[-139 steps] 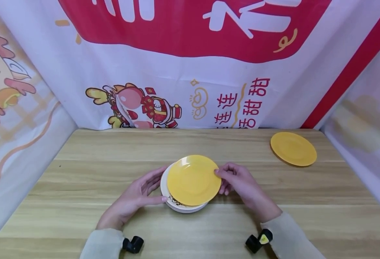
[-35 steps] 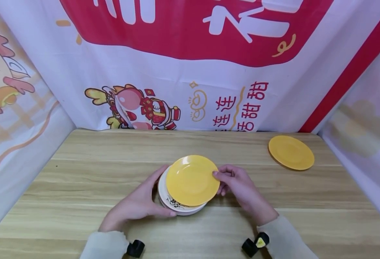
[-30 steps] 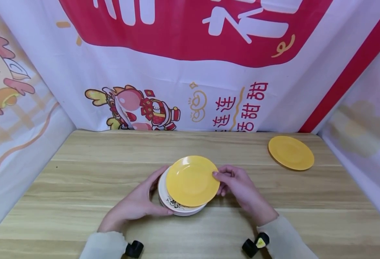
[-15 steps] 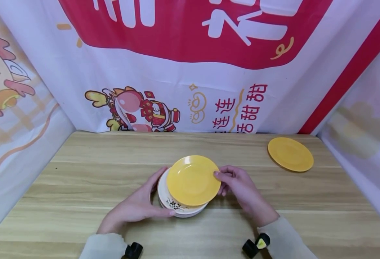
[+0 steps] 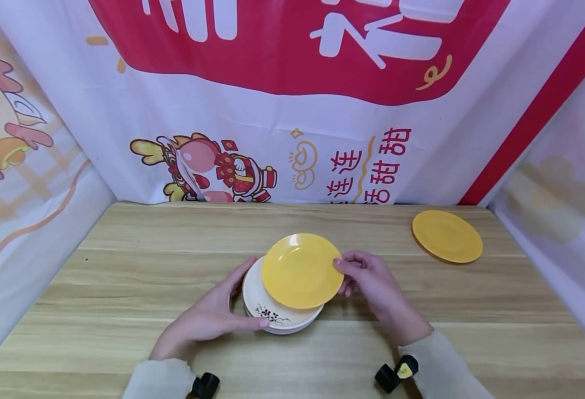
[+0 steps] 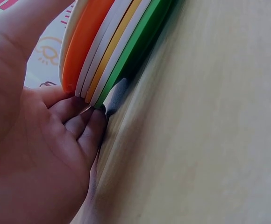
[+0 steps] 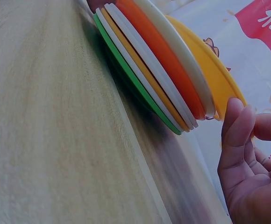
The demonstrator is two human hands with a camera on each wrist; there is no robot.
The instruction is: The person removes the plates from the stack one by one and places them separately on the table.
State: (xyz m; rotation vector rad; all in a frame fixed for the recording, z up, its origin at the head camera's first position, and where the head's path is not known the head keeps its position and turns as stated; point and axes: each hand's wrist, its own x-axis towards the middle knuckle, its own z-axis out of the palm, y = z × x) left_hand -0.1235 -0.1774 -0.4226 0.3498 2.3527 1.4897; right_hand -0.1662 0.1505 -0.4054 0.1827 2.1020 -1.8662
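Near the middle of the table, my left hand (image 5: 212, 313) grips a stack of plates from the left, its thumb at the near rim and its fingers round the far side. On top of the stack lies a white plate (image 5: 272, 307) with a dark flower print. Below it the wrist views show an orange plate (image 6: 86, 44), several white and yellow rims, and a green plate (image 6: 138, 51) at the bottom. My right hand (image 5: 369, 277) pinches the right edge of a yellow plate (image 5: 302, 271), tilted over the white one and partly covering it.
Another yellow plate (image 5: 447, 236) lies at the back right of the wooden table (image 5: 147, 266). A printed cloth (image 5: 252, 100) hangs along the back edge, with more cloth at both sides. Black wrist cameras (image 5: 204, 385) sit by the sleeves.
The yellow plate in my right hand has moved up and slightly right, baring more of the white plate's flower print. My left thumb has shifted along the near rim since the oldest frame.
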